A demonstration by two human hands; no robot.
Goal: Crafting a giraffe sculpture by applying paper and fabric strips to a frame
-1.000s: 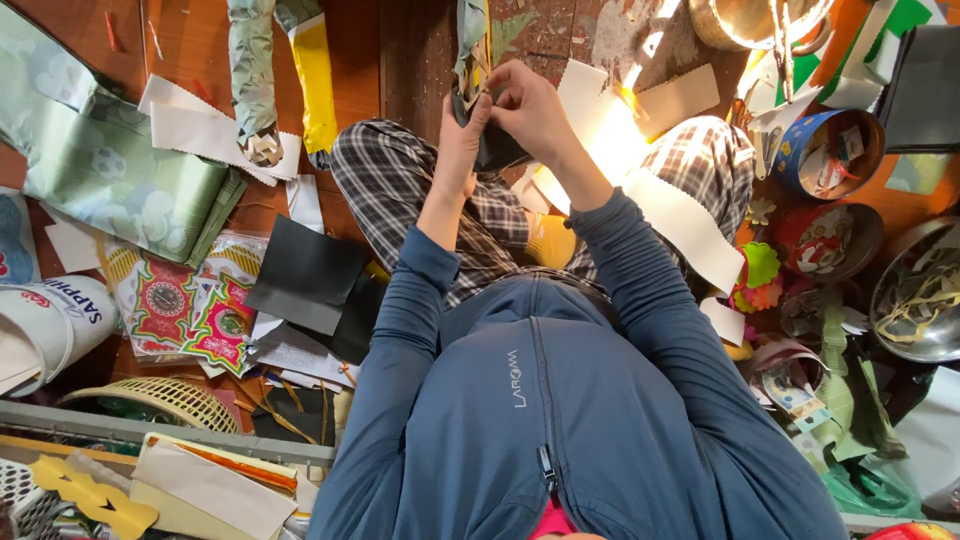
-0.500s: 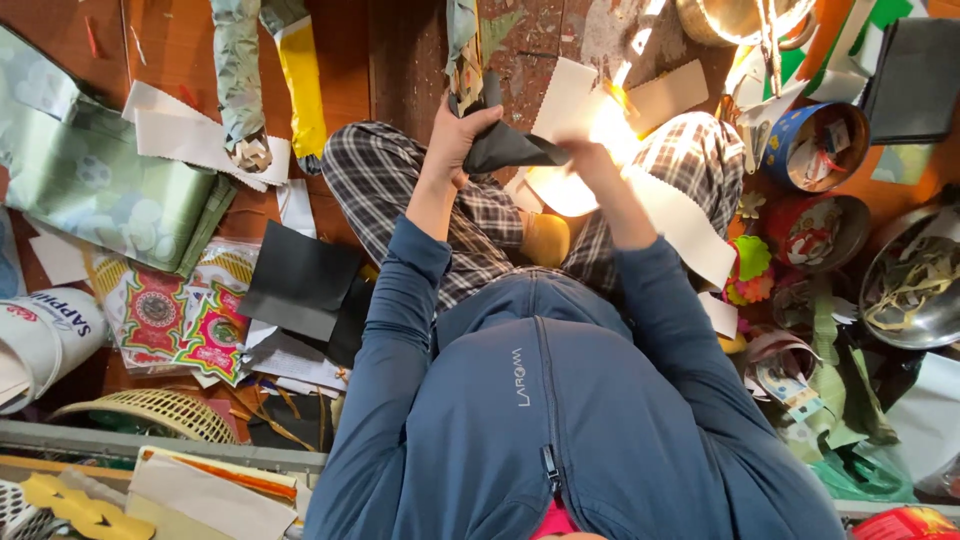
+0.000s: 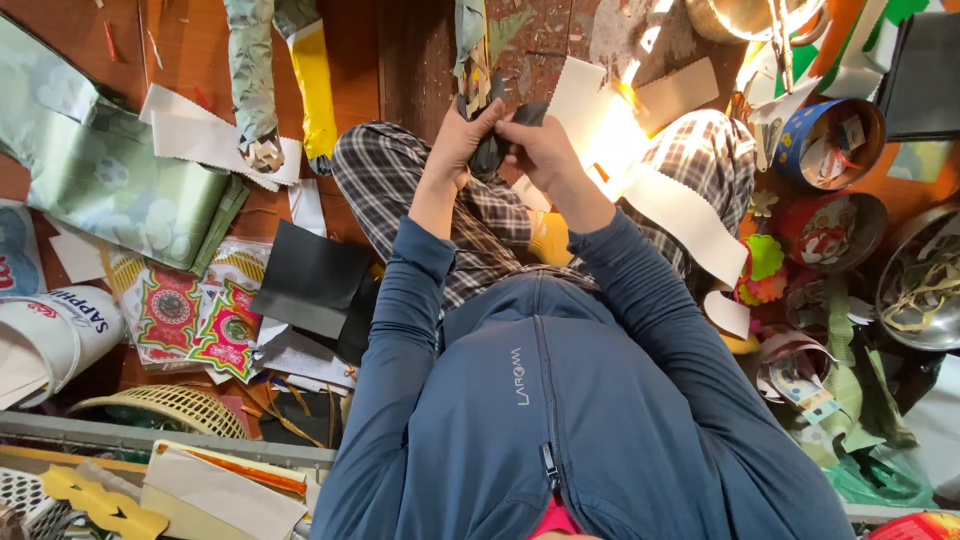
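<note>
I sit cross-legged in plaid trousers (image 3: 400, 190) on a wooden floor. My left hand (image 3: 462, 140) and my right hand (image 3: 538, 145) meet in front of me, both closed on a small piece of black paper (image 3: 492, 150) held between them. The paper looks folded or crumpled, and my fingers hide most of it. Blue sleeves cover both forearms. A strip of white paper with a zigzag edge (image 3: 685, 215) lies over my right knee.
A black paper sheet (image 3: 310, 280) lies by my left leg beside colourful printed cards (image 3: 195, 320). Green patterned paper (image 3: 110, 180) is at left, a woven basket (image 3: 165, 408) lower left. Round tins (image 3: 830, 140) and a metal bowl (image 3: 925, 285) full of scraps crowd the right.
My hands have come down and closer together. The black paper, spread wider half a second ago, is now bunched small between both hands.
</note>
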